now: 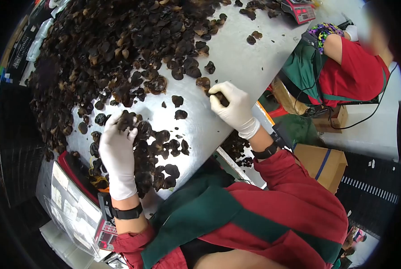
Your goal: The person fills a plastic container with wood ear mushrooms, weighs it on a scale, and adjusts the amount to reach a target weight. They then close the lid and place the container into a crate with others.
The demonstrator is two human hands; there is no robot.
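Dark brown, ruffled pieces that look like wood ear fungus (133, 31) lie in a large heap on a shiny metal table (196, 105). My left hand (119, 154), in a white glove, has its fingers closed around a dark piece (127, 120) at the heap's near edge. To the right, my right hand (231, 107), also gloved in white, is curled with a dark piece (221, 98) between thumb and fingers. A brownish piece (203, 83) lies beside its fingertips. Between my hands, loose pieces are scattered, with a smaller pile (146, 152) just right of my left hand.
A red scale (107, 235) and a clear-covered tray (70, 206) are at the lower left. Another red scale (302, 12) sits at the table's far end. A person in red and green (353, 67) is at the right, above a cardboard box (319, 166).
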